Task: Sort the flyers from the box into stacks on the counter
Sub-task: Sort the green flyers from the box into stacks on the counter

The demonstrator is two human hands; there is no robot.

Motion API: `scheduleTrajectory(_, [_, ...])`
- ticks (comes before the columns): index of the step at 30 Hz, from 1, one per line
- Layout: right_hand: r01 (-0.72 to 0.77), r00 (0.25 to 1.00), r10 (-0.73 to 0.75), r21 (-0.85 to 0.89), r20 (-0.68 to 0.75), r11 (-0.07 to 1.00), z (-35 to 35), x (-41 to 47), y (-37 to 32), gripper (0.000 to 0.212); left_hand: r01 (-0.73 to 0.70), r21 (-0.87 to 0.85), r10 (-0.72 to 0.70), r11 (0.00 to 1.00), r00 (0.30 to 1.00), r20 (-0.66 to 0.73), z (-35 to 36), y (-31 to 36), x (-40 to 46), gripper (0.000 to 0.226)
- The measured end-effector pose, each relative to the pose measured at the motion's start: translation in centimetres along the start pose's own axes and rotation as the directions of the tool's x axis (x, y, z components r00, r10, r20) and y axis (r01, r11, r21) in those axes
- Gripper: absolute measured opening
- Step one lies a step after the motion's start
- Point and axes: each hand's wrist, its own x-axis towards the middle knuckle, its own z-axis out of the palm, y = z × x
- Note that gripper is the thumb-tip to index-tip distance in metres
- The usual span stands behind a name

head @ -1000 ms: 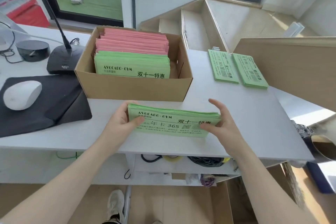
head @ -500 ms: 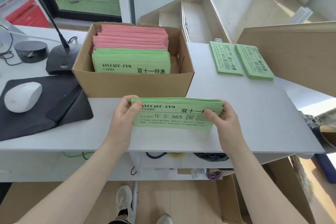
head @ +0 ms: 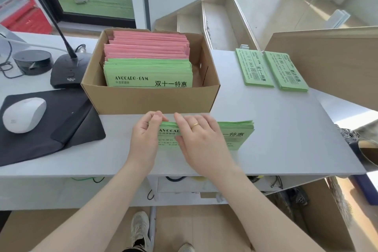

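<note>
A bundle of green flyers (head: pixel 235 133) stands on its long edge on the grey counter (head: pixel 286 129), just in front of the cardboard box (head: pixel 151 98). My left hand (head: pixel 145 137) grips the bundle's left end, thumb in front and fingers curled over the top. My right hand (head: pixel 200 139) lies across the front of the bundle with straight fingers reaching its top edge near the left hand. The box holds upright green flyers (head: pixel 149 73) in front and pink flyers (head: pixel 149 45) behind. Two flat green stacks (head: pixel 253 67) (head: pixel 286 71) lie at the counter's far right.
A black mouse pad (head: pixel 57 120) with a white mouse (head: pixel 24 113) lies left of the box. A black microphone base (head: pixel 67 71) and a round black device (head: pixel 32 61) stand behind it. A wooden panel (head: pixel 331 61) rises at the right.
My right hand left the bundle's right end and slid left across its front, close to my left hand. The bundle stayed upright in front of the box.
</note>
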Motion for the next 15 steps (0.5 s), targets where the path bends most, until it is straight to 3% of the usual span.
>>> scheduleTrajectory(3, [-0.003, 1.000, 0.000, -0.087, -0.030, 0.996, 0.8, -0.5, 0.0, 0.042, 0.015, -0.019, -0.015, 1.000, 1.000, 0.018, -0.1, 0.1, -0.1, 0.028])
scheduleTrajectory(6, [0.011, 1.000, -0.012, -0.066, -0.008, 0.998, -0.1, -0.6, 1.3, 0.031, 0.010, -0.017, -0.009, 1.000, 0.999, 0.041, -0.2, 0.0, 0.0, 0.029])
scheduleTrajectory(11, [-0.261, 0.965, 0.261, 0.009, -0.014, 0.965, -1.4, -2.7, 6.9, 0.034, 0.028, 0.003, -0.028, 1.000, 0.998, 0.047, -0.3, 0.0, 0.2, 0.032])
scheduleTrajectory(13, [-0.411, 0.902, 0.432, 0.292, -0.008, 0.864, -2.1, -3.6, 8.3, 0.025, 0.024, -0.010, -0.024, 1.000, 0.998, 0.063, -0.3, -0.1, 0.3, 0.034])
scheduleTrajectory(14, [-0.477, 0.855, 0.515, 0.480, 0.058, 0.736, -2.3, -3.8, 8.6, 0.017, 0.022, -0.008, -0.022, 1.000, 0.998, 0.060, -0.3, -0.2, 0.3, 0.035])
scheduleTrajectory(15, [-0.531, 0.801, 0.571, 0.652, 0.177, 0.542, -2.4, -3.9, 8.6, 0.018, 0.019, -0.020, -0.018, 1.000, 0.998, 0.052, -0.2, -0.2, 0.3, 0.036])
